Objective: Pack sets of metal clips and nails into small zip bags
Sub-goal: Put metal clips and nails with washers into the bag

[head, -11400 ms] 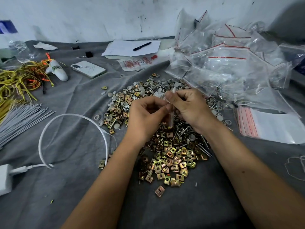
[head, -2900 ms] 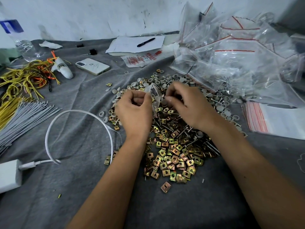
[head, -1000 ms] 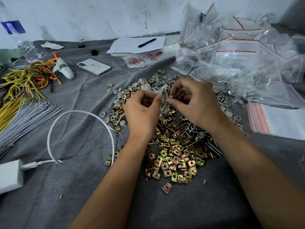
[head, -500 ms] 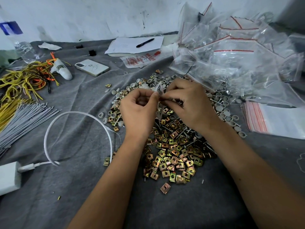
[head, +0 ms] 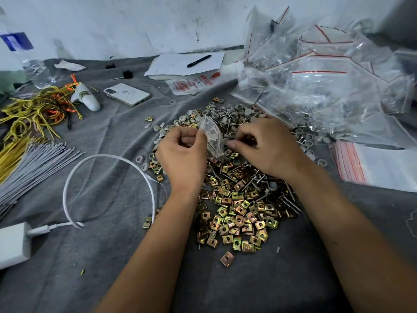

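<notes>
Clear plastic bag [head: 211,137], small, held upright over the heap at centre; left hand [head: 182,154] pinches its near edge between thumb and curled fingers, mouth end tilted toward 12 o'clock. Something grey shows through the film; count of contents cannot be told. Right hand [head: 268,147] sits at 3 o'clock of the bag, fingers curled, thumb tip reaching toward the bag's side; whether it holds a part or is only touching the film cannot be told. Brass-coloured clips [head: 237,213] spread at 6 o'clock of the hands, nails [head: 291,202] mixed in at 4 o'clock, grey caps [head: 234,111] at 12 o'clock, all on the grey cloth [head: 117,256]. Risks, as judged: bag is slack and gripped on 1 edge only, so it could fold shut as a part goes in and the part drops back into the heap; a nail point could snag or pierce the thin film; loose mixed parts invite a wrong count per set. Both forearms come in from 6 o'clock, wrists raised off the heap, hands close but not touching. Filled bags [head: 327,86] piled at 2 o'clock, flat stack of spare bags [head: 374,168] at 3 o'clock. White cable [head: 108,157] loops at 9 o'clock; phone [head: 126,94] at 11 o'clock.
</notes>
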Demonstrator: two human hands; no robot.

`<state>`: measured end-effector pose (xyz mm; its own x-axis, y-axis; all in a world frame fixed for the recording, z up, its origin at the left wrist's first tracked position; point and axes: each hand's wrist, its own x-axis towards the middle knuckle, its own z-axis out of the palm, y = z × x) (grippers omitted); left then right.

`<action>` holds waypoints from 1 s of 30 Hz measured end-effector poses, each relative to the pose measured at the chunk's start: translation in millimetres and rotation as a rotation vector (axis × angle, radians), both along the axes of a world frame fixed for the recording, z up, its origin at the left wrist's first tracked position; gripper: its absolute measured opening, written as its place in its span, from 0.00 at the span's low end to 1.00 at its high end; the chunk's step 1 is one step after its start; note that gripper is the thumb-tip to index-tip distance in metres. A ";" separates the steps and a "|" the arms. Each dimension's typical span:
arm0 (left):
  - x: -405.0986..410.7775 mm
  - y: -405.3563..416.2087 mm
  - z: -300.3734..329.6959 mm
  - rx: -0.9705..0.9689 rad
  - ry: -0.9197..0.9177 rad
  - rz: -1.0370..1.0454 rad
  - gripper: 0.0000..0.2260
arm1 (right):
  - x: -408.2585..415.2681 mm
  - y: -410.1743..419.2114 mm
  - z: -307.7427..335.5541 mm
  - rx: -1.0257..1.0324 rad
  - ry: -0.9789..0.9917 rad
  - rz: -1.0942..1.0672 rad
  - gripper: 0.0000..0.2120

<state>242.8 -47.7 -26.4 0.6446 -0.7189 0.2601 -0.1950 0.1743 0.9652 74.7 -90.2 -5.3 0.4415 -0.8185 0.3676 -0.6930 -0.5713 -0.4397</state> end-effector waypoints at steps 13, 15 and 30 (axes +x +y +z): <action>-4.4 0.6 2.1 0.004 -0.048 -0.089 0.05 | -2.1 -1.3 2.4 0.092 -0.126 0.010 0.07; -6.3 1.6 3.0 0.011 -0.083 -0.105 0.06 | -2.7 -0.6 6.0 0.010 -0.263 -0.017 0.07; 3.0 2.4 8.6 -0.150 0.091 0.068 0.04 | -2.3 -3.6 -1.1 0.208 0.181 0.092 0.07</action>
<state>245.8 -45.3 -17.8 0.7164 -0.6300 0.2998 -0.1248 0.3070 0.9435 72.3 -93.8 -6.5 0.5603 -0.8217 0.1046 -0.7206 -0.5458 -0.4277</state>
